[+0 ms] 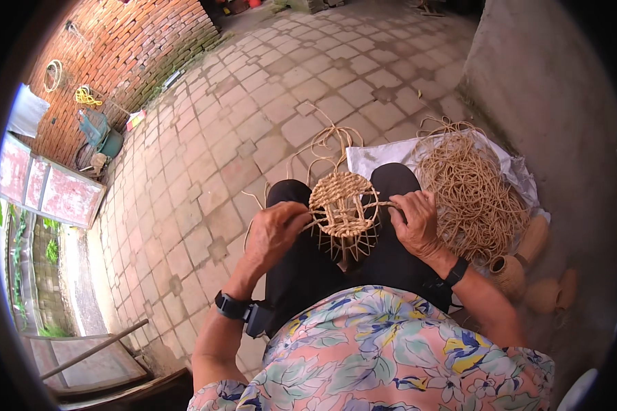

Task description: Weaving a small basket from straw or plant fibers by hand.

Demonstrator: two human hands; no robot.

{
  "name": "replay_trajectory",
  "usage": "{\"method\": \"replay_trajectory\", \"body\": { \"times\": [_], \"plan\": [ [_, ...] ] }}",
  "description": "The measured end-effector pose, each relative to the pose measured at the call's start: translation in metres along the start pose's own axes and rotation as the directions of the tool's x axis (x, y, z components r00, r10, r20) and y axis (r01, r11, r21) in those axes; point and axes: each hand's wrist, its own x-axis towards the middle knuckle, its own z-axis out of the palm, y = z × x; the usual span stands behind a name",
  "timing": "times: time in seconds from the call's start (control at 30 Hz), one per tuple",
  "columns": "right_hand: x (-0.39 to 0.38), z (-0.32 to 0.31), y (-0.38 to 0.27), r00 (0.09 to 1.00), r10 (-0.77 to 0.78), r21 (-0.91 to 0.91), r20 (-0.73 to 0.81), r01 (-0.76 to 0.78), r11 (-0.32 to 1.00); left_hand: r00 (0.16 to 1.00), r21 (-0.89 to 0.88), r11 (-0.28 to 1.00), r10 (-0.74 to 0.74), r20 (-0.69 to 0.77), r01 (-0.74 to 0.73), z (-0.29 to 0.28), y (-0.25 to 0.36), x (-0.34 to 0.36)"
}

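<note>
Both hands closed on woven basket [343, 205] (left hand [275, 229], right hand [416, 220]), wrists bent inward.

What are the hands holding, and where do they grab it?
Both hands hold a half-woven straw basket on the lap. The left hand grips its left rim; the right hand pinches the straw cord at its right edge.

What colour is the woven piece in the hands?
Tan, natural straw colour, the woven piece; head view.
</note>
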Motion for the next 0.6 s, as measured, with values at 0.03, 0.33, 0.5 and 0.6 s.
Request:
{"method": "replay_trajectory", "body": {
  "times": [0.03, 0.33, 0.5, 0.6],
  "plan": [
    [0.000, 0.000, 0.001, 1.000, 0.006, 0.004, -0.009, -0.006, 1.000, 0.999, 0.024, 1.000, 0.019, 0.048, -0.020, 0.002, 0.000, 0.000],
    [0.000, -0.006, 0.002, 0.997, 0.061, 0.012, -0.041, -0.061, 0.998, 0.703, 0.609, 0.360, -0.454, -0.547, 0.707, -0.189, -0.176, -0.126],
    [0.000, -0.004, 0.003, 0.998, 0.053, 0.003, -0.034, -0.053, 0.999, 0.921, 0.221, 0.919, -0.257, -0.292, 0.326, -0.080, -0.094, -0.053],
    [-0.002, -0.004, 0.005, 0.998, 0.050, -0.011, -0.027, -0.050, 0.999, 0.973, -0.111, 0.968, -0.230, -0.029, 0.226, -0.008, -0.011, -0.009]
  ]
}}
